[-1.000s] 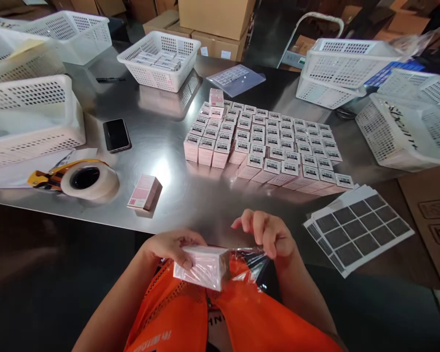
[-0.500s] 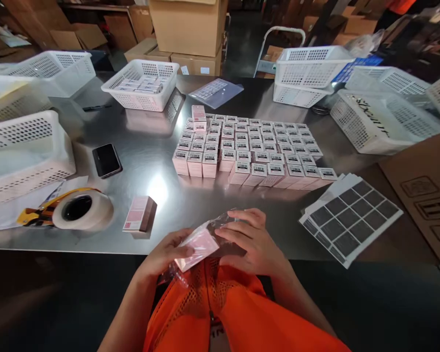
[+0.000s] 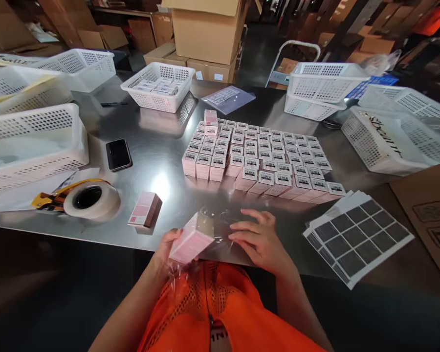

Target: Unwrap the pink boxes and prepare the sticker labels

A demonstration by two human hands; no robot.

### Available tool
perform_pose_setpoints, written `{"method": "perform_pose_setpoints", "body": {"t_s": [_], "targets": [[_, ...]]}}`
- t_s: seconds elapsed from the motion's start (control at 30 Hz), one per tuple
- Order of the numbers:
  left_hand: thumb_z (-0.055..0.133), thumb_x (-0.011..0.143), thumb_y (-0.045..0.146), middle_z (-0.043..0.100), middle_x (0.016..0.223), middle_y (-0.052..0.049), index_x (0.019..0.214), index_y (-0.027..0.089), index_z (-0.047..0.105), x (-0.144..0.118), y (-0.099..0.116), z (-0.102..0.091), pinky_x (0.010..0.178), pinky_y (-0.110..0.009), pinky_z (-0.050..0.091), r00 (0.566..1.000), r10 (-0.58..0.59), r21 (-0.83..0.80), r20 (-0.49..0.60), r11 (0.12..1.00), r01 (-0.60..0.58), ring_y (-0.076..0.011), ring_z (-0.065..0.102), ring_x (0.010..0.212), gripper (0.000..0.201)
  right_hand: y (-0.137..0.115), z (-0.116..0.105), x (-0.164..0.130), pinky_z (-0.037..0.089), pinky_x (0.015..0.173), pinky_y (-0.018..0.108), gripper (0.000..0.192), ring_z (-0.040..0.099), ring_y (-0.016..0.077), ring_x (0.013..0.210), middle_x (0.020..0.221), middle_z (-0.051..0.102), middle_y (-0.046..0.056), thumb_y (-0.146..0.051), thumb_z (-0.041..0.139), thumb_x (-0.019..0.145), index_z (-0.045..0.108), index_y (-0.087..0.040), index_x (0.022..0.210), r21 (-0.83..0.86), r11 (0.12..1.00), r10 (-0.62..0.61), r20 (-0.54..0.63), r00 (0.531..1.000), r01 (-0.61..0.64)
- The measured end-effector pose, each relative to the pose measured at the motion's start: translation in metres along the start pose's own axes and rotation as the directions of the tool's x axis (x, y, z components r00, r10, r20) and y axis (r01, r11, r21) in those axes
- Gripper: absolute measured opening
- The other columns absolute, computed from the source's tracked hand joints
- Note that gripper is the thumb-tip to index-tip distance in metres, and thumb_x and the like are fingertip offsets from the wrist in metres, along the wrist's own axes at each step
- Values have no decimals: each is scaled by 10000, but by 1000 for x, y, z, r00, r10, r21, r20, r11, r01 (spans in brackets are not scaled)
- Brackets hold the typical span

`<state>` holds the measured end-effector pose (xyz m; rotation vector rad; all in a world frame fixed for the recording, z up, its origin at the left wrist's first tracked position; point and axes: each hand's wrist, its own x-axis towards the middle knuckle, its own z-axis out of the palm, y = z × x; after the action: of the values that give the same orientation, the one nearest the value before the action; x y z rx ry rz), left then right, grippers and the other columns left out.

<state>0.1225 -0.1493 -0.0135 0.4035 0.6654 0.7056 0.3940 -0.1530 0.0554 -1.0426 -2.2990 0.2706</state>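
At lower centre the left hand (image 3: 166, 248) is clamped on a pink box (image 3: 191, 239) wrapped in clear film (image 3: 222, 231), tilting it — apparently so one end faces the right hand (image 3: 260, 240), whose fingers stand parted; whether they touch the film I cannot tell. Left of centre, a second box (image 3: 143, 209) lies on the bench (image 3: 181, 203), seemingly for easy reach, while mid-frame rows of boxes (image 3: 266, 159) stand close — probably keeping their upturned barcodes readable.
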Motion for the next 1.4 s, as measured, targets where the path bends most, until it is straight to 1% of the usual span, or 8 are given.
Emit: {"method": "perform_pose_setpoints", "body": {"t_s": [0.37,0.6,0.73,0.83,1.0,1.13,1.23,1.4], "targets": [[724,787,572,652,761,-62,736,121,717,-18,16,39,620,-255,398,924,345,630,-164,758,-171,-167,533,701,454,-11,46,15,562,816,318,677,625,225,1066,1315,522,98,-440,887,686,562,-281,1258,774,538,383,127,915,-333],[554,875,507,372,465,29,488,194,431,-51,8,22,489,-252,261,334,828,848,-450,514,-131,-110,340,491,512,8,71,38,475,644,236,723,591,154,773,890,616,-15,-399,997,441,563,-259,1002,942,65,429,272,861,-330],[684,769,328,484,530,10,431,187,431,-100,9,3,514,-246,341,192,954,971,-232,240,-19,-111,447,516,446,19,81,62,534,711,294,685,639,184,830,944,666,-2,-481,931,570,605,-300,1145,930,-45,499,338,798,-366],[628,752,285,709,914,-84,425,192,471,-126,8,-20,677,-282,510,202,973,988,-114,90,122,-205,676,805,375,13,112,83,576,814,389,638,668,231,977,1114,676,48,-558,783,736,579,-312,1288,865,150,398,390,831,-478],[656,719,282,708,737,-9,1001,188,684,-128,18,-55,537,-275,482,240,917,903,-319,217,370,-186,649,563,299,-18,156,107,368,1144,543,621,421,311,1391,1492,451,127,-559,621,877,513,-277,1419,673,612,394,196,898,-416],[654,866,386,536,1483,-112,1471,258,475,-108,36,-66,538,-304,487,487,855,873,-175,-94,479,-210,716,707,643,-44,167,112,211,1200,631,1133,133,399,1519,1650,156,157,-619,817,680,220,-278,1581,434,837,216,297,930,-333],[603,934,413,358,1598,-32,1473,361,479,-94,46,-75,504,-319,485,624,776,864,-93,-248,437,-224,733,719,555,-53,178,117,236,1194,625,1222,150,402,1514,1638,146,180,-517,887,636,155,-287,1588,319,905,183,308,934,-283],[500,1003,373,508,1481,15,1361,389,599,-85,53,-92,575,-303,539,594,800,883,-88,-213,418,-223,752,797,372,-53,200,130,309,1183,569,1079,303,370,1458,1534,314,182,-381,901,642,302,-256,1530,303,910,218,228,949,-282]]}}
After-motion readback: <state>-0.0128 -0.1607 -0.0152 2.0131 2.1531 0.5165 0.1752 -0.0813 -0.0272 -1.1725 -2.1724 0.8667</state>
